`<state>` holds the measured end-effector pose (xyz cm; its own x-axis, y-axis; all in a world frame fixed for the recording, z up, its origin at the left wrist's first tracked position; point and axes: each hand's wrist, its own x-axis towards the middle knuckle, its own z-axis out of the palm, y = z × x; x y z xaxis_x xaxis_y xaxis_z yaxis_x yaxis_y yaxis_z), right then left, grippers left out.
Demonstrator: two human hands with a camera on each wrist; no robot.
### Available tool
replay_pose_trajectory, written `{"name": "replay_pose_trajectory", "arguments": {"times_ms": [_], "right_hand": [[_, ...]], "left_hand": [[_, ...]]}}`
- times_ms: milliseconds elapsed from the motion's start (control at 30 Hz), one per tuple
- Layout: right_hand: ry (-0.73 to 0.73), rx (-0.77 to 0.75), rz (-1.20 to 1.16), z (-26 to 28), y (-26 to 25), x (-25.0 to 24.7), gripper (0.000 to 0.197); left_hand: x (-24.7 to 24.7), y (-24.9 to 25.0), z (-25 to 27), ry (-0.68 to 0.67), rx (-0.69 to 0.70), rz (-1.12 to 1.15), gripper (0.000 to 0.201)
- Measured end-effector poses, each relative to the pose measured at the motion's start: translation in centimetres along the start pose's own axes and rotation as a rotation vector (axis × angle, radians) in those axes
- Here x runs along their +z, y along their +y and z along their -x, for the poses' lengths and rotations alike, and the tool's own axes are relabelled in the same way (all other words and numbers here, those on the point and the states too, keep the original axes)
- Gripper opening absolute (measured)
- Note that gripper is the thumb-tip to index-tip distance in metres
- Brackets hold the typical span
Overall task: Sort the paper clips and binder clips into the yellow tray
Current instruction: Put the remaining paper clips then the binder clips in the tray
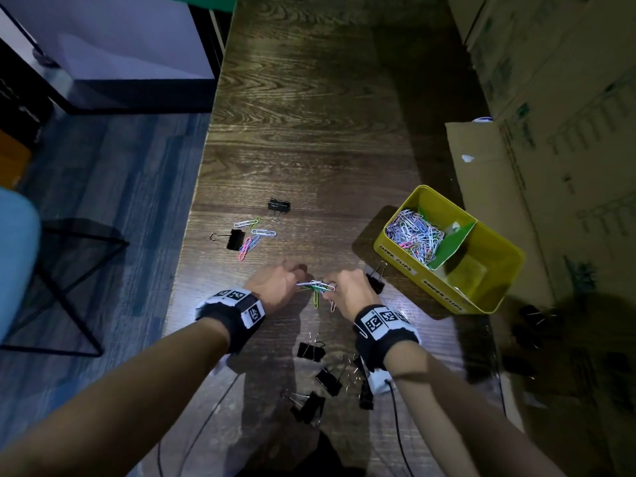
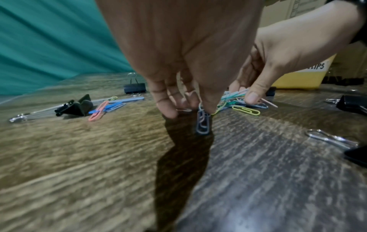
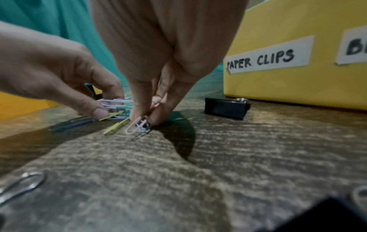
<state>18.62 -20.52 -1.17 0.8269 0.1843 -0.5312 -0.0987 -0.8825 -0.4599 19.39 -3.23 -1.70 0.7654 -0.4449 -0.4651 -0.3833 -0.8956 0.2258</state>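
A: Hands?
B: Left hand (image 1: 275, 284) and right hand (image 1: 349, 289) both pinch the bundle of coloured wire paper clips (image 1: 316, 286) on the dark wood worktop (image 1: 309, 132).
A: Tray?
B: Yellow divided tray (image 1: 406, 266) just right; black metal binder clips (image 1: 311, 351) near the wrists.

One yellow tray (image 1: 406, 266), two compartments. Black binder clips (image 1: 279, 205) on the wooden table (image 1: 309, 115): about eight visible. Loose paper clips (image 1: 250, 235) far-left: about five; bunch between hands and tray heap uncountable.

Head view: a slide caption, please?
Both hands gather paper clips beside the yellow tray.
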Motion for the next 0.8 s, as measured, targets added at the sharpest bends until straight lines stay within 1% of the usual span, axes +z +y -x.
{"name": "replay_pose_trajectory", "arguments": {"times_ms": [100, 233, 300, 367, 433, 467, 533, 600, 733, 800], "right_hand": [[0.024, -0.029, -0.061, 0.2, 0.3, 0.0, 0.016], [0.044, -0.034, -0.207, 0.2, 0.6, -0.2, 0.016], [0.056, -0.029, -0.278, 0.3, 0.8, -0.5, 0.017], [0.073, -0.029, -0.362, 0.5, 1.3, -0.9, 0.02], [0.102, -0.021, -0.416, 0.9, 1.8, -1.5, 0.023], [0.125, -0.02, -0.46, 1.2, 2.1, -1.9, 0.023], [0.175, -0.018, -0.603, 1.9, 2.5, -2.6, 0.02], [0.223, -0.026, -0.72, 2.8, 2.8, -3.6, 0.023], [0.314, -0.038, -0.954, 4.7, 3.5, -6.8, 0.023], [0.399, -0.053, -1.032, 5.4, 4.1, -8.5, 0.024]], "left_hand": [[0.6, 0.3, 0.0, 0.05, -0.014, -0.03, 0.033], [0.9, 0.9, 0.1, 0.153, 0.029, 0.046, 0.033], [1.1, 0.6, 0.0, 0.176, -0.004, 0.138, 0.033], [1.0, 0.0, -0.3, 0.164, -0.065, 0.232, 0.019], [0.7, -0.4, -0.5, 0.184, -0.071, 0.368, 0.006], [0.4, -0.5, -0.6, 0.193, -0.053, 0.459, 0.003], [-0.8, -0.3, -0.8, 0.202, -0.026, 0.639, 0.011], [-2.3, 0.2, -1.2, 0.215, 0.002, 0.775, 0.009], [-6.1, 2.0, -2.9, 0.291, 0.087, 0.996, 0.008], [-8.5, 3.6, -4.0, 0.346, 0.154, 1.051, 0.009]]}}
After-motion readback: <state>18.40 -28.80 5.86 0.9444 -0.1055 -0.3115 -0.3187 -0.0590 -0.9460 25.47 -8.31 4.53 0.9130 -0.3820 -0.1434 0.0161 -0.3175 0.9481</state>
